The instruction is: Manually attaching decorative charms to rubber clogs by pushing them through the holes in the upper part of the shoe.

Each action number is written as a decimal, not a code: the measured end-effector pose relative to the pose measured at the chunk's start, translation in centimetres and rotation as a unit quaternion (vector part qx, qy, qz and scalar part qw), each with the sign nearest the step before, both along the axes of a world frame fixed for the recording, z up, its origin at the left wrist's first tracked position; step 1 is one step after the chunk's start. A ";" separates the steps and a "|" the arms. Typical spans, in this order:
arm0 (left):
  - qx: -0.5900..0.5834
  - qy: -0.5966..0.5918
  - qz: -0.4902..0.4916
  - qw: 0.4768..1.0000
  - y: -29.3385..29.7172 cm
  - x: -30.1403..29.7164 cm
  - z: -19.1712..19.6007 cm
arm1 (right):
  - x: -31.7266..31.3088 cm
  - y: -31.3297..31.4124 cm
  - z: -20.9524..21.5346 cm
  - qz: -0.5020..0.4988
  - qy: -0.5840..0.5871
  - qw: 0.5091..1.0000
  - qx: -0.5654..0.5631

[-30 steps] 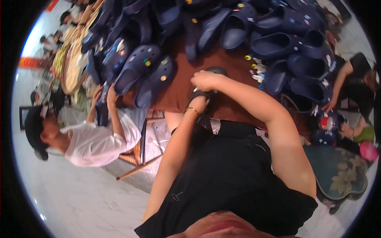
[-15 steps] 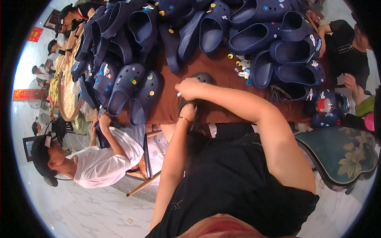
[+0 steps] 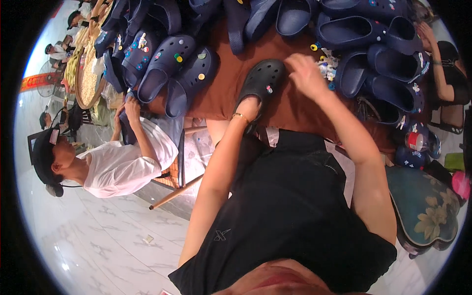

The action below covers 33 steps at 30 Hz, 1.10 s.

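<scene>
A black clog (image 3: 265, 76) with holes across its toe rests over the brown-covered table. One small pinkish-white charm (image 3: 269, 89) sits on its upper. My left hand (image 3: 250, 106) reaches into the foot opening and holds the clog from inside, its fingers hidden. To the right of the toe, my right hand (image 3: 309, 76) is raised above the cloth, fingers partly apart and slightly blurred, with nothing visible in them. Close beside it lies a little heap of white, yellow and blue charms (image 3: 325, 66), partly covered by the hand.
Navy clogs (image 3: 191, 81), many with charms, crowd the table's left, far and right sides. A red-labelled jar (image 3: 416, 141) stands at the right edge. A person in white (image 3: 123, 162) sits at left; another in black (image 3: 445, 69) is at right. A floral-backed chair (image 3: 425, 211) is nearby.
My right hand has left the clog's upper and moved right toward the charms, uncovering the clog and its charm. My left hand stays inside the clog. The whole view has shifted.
</scene>
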<state>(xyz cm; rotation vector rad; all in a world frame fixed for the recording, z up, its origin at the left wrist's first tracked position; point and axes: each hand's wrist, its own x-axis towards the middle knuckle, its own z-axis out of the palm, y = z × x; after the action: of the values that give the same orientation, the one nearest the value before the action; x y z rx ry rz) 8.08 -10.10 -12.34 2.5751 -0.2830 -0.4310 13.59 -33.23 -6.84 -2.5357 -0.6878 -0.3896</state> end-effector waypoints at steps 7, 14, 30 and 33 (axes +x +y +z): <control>0.003 -0.083 -0.073 0.994 -0.6 -0.4 -0.3 | -4.9 4.3 -1.1 0.124 0.022 0.983 0.136; 0.033 0.029 -0.048 0.998 -0.1 0.0 0.3 | -6.0 4.6 -3.3 0.079 0.081 0.983 0.144; -0.087 -0.024 0.000 0.996 0.4 0.0 0.6 | 7.6 -1.3 -4.1 -0.251 0.302 0.808 0.440; -0.130 -0.008 0.002 0.991 1.9 -0.6 0.8 | 11.1 0.3 -4.1 -0.277 0.360 0.719 0.526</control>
<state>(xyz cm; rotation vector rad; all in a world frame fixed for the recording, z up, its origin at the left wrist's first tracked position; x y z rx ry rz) 7.51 -8.22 -11.51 2.3249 -0.3167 -0.3459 24.70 -32.89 -10.90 -1.4654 0.5275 0.0726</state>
